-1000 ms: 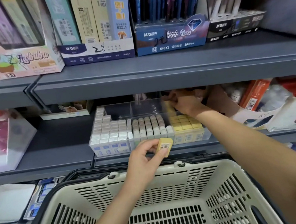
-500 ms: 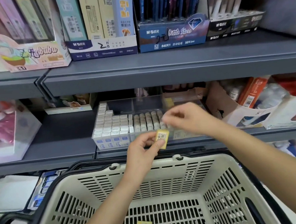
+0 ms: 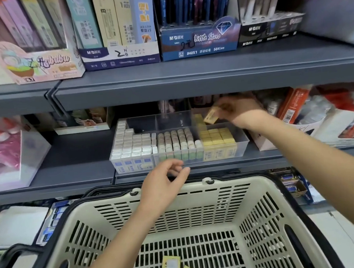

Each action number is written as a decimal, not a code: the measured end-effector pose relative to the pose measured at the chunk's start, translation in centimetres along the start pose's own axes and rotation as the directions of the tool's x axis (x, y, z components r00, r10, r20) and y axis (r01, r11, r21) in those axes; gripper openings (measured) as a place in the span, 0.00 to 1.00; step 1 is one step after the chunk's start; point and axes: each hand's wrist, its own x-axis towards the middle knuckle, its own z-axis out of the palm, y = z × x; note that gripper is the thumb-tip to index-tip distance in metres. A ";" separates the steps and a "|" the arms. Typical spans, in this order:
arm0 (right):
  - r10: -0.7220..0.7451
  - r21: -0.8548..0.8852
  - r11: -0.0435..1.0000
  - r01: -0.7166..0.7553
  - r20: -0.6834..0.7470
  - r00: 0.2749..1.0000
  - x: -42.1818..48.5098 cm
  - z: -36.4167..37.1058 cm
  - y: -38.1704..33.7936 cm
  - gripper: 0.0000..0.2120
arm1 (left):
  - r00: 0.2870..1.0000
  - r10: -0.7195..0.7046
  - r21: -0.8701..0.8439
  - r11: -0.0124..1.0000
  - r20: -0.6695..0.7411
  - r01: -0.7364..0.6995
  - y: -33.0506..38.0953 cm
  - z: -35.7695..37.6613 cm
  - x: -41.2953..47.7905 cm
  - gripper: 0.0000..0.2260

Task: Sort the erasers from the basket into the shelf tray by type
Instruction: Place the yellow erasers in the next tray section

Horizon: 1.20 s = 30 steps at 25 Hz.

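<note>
Shelf [image 3: 79,155]: grey, and it carries the tray within easy reach, just behind the basket.
Tray [image 3: 172,120]: clear, with three sections side by side so each type keeps its own lane.
White erasers [image 3: 130,145]: left section, packed in rows from the front; the rear is bare.
Left hand [image 3: 165,182]: empty, fingers loosely curled, hovering over the basket's far rim in front of the tray. I'd say it is ready to dip in for another piece.
Basket [image 3: 196,188]: cream and slotted, drawn up below the shelf edge, which keeps each trip short.
Loose erasers [image 3: 172,264]: a few yellow ones lie on the basket floor, so sorting is not finished.
Green erasers [image 3: 176,142]: middle section, in upright rows filled from the front.
Yellow stack [image 3: 217,138]: right section, front filled, room left at the back.
Eraser [image 3: 211,115]: yellow, tilted, held above the rear of the right section with its own kind; not set down yet.
Right hand [image 3: 237,110]: reaches in under the upper shelf and pinches the eraser at its fingertips; it is too blurred to count the fingers.
</note>
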 end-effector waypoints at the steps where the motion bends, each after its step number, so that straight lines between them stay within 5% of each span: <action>1: 0.007 -0.083 0.997 -0.007 0.004 1.000 1.1 -0.1 0.4 0.12 | 1.000 -0.001 0.009 1.000 0.016 0.001 -0.2 0.0 -0.1 0.04; 8: -0.019 -0.129 0.989 0.075 0.393 0.919 4.5 1.6 0.9 0.11 | 0.999 0.052 -0.001 0.999 0.001 -0.052 -1.3 0.0 -0.1 0.04; 14: 0.015 -0.141 0.988 0.055 0.455 0.890 4.5 2.1 1.6 0.15 | 0.995 0.102 -0.028 0.994 -0.011 -0.103 -1.5 0.1 -0.2 0.04; 20: 0.001 0.090 0.996 -0.014 0.145 0.989 0.9 0.8 0.5 0.13 | 0.985 0.128 -0.202 0.968 -0.115 -0.150 -0.9 -0.3 -1.4 0.08; 24: -0.091 0.323 0.941 0.100 -0.043 0.995 -6.9 1.4 -1.9 0.07 | 0.935 0.354 -0.014 0.935 -0.012 -0.354 -3.3 -0.9 -5.7 0.08; 27: -0.142 0.435 0.897 0.080 0.112 0.984 -13.0 4.6 -3.6 0.05 | 0.972 0.153 0.088 0.981 0.177 -0.171 -6.5 -0.5 -7.3 0.06; 30: -0.206 0.340 0.936 0.090 0.322 0.924 -16.4 9.7 -4.3 0.04 | 0.952 -0.089 0.160 0.986 0.294 0.043 -9.4 0.8 -8.1 0.04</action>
